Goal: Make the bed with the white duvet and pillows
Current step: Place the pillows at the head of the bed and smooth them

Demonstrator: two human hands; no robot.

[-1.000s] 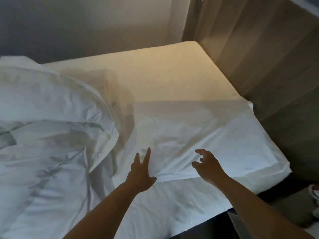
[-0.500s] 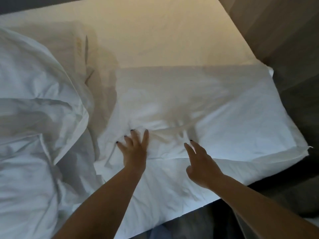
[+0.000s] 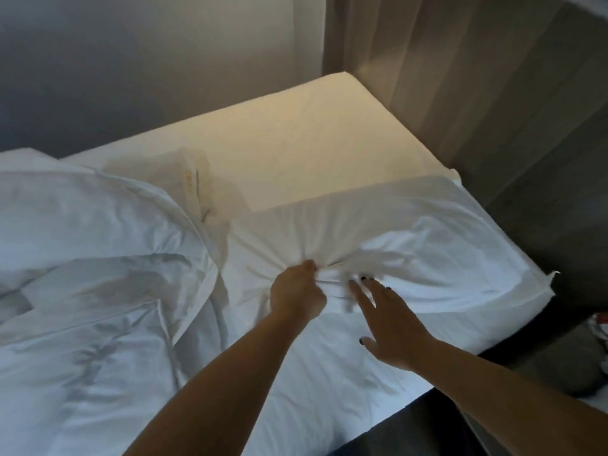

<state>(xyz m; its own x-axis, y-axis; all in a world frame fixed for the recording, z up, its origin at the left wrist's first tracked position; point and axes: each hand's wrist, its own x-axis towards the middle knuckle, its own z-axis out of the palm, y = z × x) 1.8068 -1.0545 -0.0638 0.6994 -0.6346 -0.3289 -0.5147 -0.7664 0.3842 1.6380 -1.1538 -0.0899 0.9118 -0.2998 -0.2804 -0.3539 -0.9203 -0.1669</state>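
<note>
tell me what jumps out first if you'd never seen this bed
The left hand bunching the near edge of a white pillow at the bed's right side, with the right hand spread open beside it. Then the crumpled duvet heaped on the left, and the bare mattress lit warm behind.

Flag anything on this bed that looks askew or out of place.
The white duvet lies crumpled in a heap on the left instead of spread flat. The pillow is bunched into creases where the left hand grips it. The far mattress lies uncovered. No spills or damage show.
</note>
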